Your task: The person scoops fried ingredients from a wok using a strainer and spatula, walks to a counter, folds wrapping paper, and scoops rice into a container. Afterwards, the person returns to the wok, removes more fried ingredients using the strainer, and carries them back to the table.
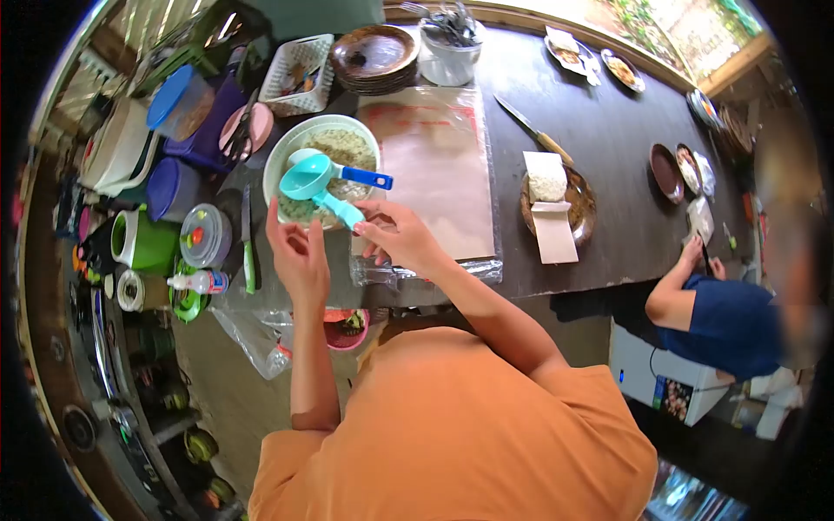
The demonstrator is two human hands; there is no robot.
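A white-green tub [281, 156] holds rice. Over it is a turquoise scoop [306, 177], whose handle end is pinched in my right hand [401, 236]. A blue-handled utensil [368, 178] lies across the tub, and a whitish spoon-like piece shows behind the scoop. My left hand [300, 252] is at the tub's near rim, fingers bent and apart, with nothing visible in it. Right of the tub lies a stack of brown paper sheets [439, 191] on clear plastic.
A plate [584, 204] holds rice on paper, with a knife [534, 130] behind it. Brown plates [373, 54], a white basket [297, 76] and a cutlery bucket [450, 59] stand at the back. Another person [721, 321] works at the right. A green-handled knife [248, 252] lies left.
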